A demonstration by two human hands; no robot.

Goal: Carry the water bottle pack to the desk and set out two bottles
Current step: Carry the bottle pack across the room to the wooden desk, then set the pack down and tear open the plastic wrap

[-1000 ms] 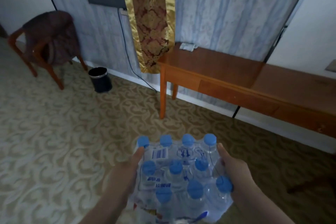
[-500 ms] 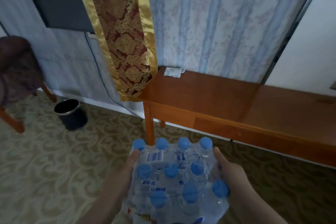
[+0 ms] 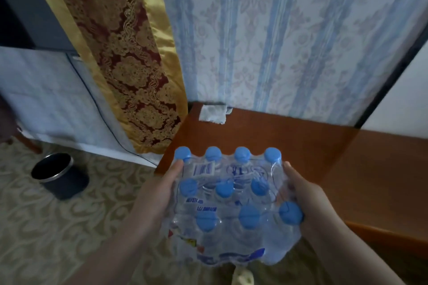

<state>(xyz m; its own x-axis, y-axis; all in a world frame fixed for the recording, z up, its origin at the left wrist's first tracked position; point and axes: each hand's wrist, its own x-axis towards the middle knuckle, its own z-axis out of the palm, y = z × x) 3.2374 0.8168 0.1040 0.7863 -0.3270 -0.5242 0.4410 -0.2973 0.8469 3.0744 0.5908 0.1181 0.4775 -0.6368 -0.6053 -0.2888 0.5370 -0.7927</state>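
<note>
The pack (image 3: 234,206) of blue-capped bottles hangs in the air at the near left corner of the table (image 3: 289,141), not yet set down. The left hand (image 3: 155,194) and right hand (image 3: 305,194) press flat against its sides; thin wrap could slip or tear, dropping the bottles. A white cloth (image 3: 213,114) lies at the back. The bin (image 3: 60,174) on the floor looks empty.

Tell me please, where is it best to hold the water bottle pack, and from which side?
Grip the water bottle pack on its two short sides, coming in from left and right, as the left hand and right hand do. The shrink film is loose on top, while the side bottles give the fingers firm walls.
</note>
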